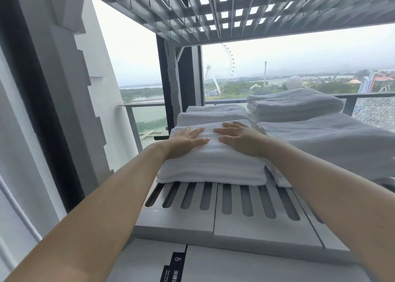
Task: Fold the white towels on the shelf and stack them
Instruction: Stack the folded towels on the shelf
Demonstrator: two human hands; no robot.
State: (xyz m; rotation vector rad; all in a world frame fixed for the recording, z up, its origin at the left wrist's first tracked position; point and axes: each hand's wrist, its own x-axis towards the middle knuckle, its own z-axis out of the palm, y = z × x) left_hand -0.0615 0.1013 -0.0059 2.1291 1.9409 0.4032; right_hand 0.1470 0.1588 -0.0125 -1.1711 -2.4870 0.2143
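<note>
Far left, a grey pillar (70,89) climbs beside the shelf (235,204), and down at the bottom edge there's a black label (173,266) with white print too small to read. Now the action: the left forearm reaches in from the lower left and the left grip (186,141) is flat on top of the towel (213,168), palm down, fingers straight and spread, released and clasping nothing, just pressing. That towel is folded into a thick white block and sits on the left part of the slatted shelf, its layered edge facing us, with bare slots showing in front of it. Just beside, thumbs near but not touching, the right grip (239,139) lies on the same towel in the same way: flat, fingers straight, nothing grasped. Right behind the towel, the back towels (213,113) lie folded and low. Beyond them, through the glass, a Ferris wheel (229,68) stands in the hazy distance. Overhead the upper shelf (213,10) shows its grid of slats. Moving right, a pile (292,105) of folded towels rises higher at the back. In front of it the loose towel (331,145) spreads wide across the right side of the shelf, unfolded, its near edge running under the right forearm, just beside the towel being pressed.
</note>
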